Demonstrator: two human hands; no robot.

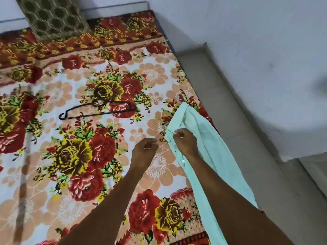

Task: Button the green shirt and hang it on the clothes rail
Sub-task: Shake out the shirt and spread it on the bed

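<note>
The bed point(53, 174), covered by a floral blanket point(155, 167), carries a black hanger point(99, 108) near its middle, a patterned pillow point(53, 16) at its far edge, and a pale green shirt point(210, 138) along its right edge.

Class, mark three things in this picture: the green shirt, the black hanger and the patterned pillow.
green shirt point(210, 138): head view, on its bunched cloth near the bed's edge.
black hanger point(99, 109): head view, at the base of its hook.
patterned pillow point(53, 16): head view, middle of its face.
</note>
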